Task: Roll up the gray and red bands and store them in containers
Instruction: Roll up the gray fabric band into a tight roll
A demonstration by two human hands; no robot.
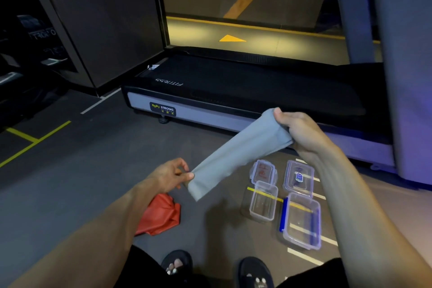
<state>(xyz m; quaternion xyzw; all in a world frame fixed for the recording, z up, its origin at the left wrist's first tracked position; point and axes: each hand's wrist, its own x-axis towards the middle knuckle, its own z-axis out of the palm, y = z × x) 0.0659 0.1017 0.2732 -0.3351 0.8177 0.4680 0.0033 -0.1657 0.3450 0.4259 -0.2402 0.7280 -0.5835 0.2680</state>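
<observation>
A crumpled red elastic band (pixel 161 216) lies on the near floor, left of two open clear plastic containers (pixel 301 220). Above them, a flat gray elastic band (pixel 236 152) is held stretched in the air: its near end is pinched by the left hand (pixel 171 175), its far end gripped by the right hand (pixel 301 131). A black treadmill (pixel 233 91) stands beyond.
</observation>
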